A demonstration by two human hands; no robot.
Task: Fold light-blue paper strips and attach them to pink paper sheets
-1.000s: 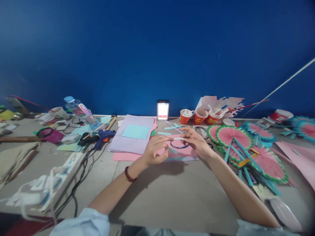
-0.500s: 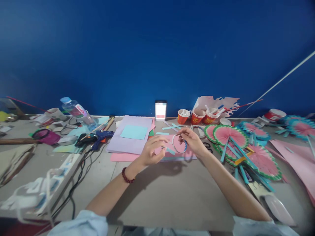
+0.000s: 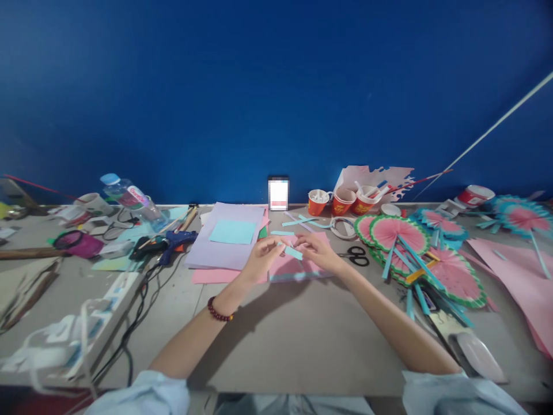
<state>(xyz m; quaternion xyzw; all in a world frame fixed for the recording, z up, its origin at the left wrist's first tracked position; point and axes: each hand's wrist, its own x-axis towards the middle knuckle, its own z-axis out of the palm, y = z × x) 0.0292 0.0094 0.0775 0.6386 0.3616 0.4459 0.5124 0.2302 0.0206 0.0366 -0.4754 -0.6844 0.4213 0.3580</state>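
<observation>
Blue paper strip (image 3: 294, 253) sits between the left hand (image 3: 260, 259) and right hand (image 3: 322, 255), over pink paper (image 3: 283, 268). Fingers bend in narrow; I can't tell what they pinch.

- We are cataloguing matt paper strip (image 3: 294, 252).
- We are listing clear, glossy plastic bottle (image 3: 133, 197).
- We are recording smooth, matt purple paper (image 3: 203, 246).

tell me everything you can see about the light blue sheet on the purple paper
The light blue sheet looks like plain paper or thin card, roughly rectangular with straight edges and no visible marks. It lies flat on the larger lilac paper, well inside its outline, with nothing on top of it. The left hand is to its right, nearer the wearer, apart from it.
</observation>
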